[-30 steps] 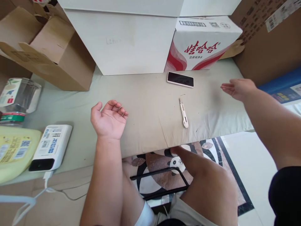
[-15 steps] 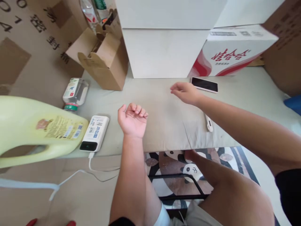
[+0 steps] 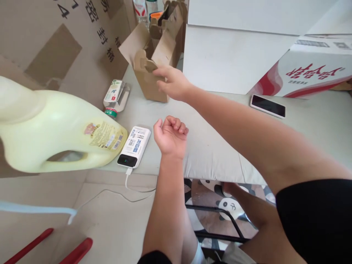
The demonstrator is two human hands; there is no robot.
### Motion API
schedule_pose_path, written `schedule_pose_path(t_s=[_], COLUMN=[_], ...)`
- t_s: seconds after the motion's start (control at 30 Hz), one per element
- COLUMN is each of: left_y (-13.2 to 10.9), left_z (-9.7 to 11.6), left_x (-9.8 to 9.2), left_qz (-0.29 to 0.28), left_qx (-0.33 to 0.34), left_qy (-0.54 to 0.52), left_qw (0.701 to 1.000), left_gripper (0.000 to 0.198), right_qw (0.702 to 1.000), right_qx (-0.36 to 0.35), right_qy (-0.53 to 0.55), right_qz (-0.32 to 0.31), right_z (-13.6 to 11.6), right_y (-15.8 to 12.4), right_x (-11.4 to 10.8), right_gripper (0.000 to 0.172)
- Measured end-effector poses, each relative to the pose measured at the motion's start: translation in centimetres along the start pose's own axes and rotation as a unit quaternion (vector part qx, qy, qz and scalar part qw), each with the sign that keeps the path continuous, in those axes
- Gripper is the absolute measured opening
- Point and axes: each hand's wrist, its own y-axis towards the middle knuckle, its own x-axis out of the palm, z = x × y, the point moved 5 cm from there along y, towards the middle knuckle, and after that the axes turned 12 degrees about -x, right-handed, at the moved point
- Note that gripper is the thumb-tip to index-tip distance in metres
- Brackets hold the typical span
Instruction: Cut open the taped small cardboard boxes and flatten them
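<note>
My right hand reaches across to the brown cardboard box, whose top flaps stand up. Its fingers and thumb are apart in front of the box's near upper edge; whether they touch it I cannot tell. Palm up, my left hand rests on the pale cloth surface with fingers loosely curled and nothing in it. To its left lies a white power bank with a dark display and a white cable plugged in.
A large pale-yellow jug lies at the left, near a clear bottle with a green cap. White boxes stand at the back, beside a red-and-white carton. A phone lies before the carton. Red handles show at lower left.
My right hand has moved left from near the phone to the cardboard box. My left hand keeps its palm-up pose. The whole view has shifted left.
</note>
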Motion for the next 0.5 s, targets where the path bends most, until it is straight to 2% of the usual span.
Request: schedule_pose_path(t_s=[0.1,0.17,0.2,0.27,0.37,0.43,0.5], left_y=[-0.6,-1.4,-1.7,-1.8,-1.4,-0.7,0.0], left_z=[1.9,3.1,3.4,3.7,3.5,2.7,1.2], left_x=[-1.6,-2.7,-3.1,-3.5,-3.1,-2.0,-0.7], left_qz=[0.094,0.159,0.174,0.175,0.14,0.085,0.011], left_qx=[0.166,0.269,0.294,0.299,0.285,0.259,0.204], left_qy=[-0.011,-0.032,-0.04,-0.046,0.02,0.11,0.191], left_qw=[0.982,0.949,0.939,0.937,0.948,0.956,0.96], left_gripper=[0.04,0.035,0.032,0.031,0.034,0.044,0.056], right_qw=[0.988,0.974,0.966,0.955,0.943,0.936,0.929], right_qx=[-0.129,-0.176,-0.199,-0.238,-0.295,-0.32,-0.328], right_qy=[-0.081,-0.14,-0.162,-0.178,-0.149,-0.115,-0.097], right_qz=[-0.018,-0.002,-0.001,0.011,0.045,0.094,0.14], right_z=[-0.1,-0.3,-0.5,-1.3,-2.3,-2.4,-2.0], right_y=[-4.8,-9.8,-12.7,-18.7,-27.0,-31.3,-34.2], right_x=[-2.6,-5.2,-6.4,-8.5,-10.8,-11.9,-12.8], right_gripper=[0.022,0.025,0.03,0.036,0.03,0.025,0.026])
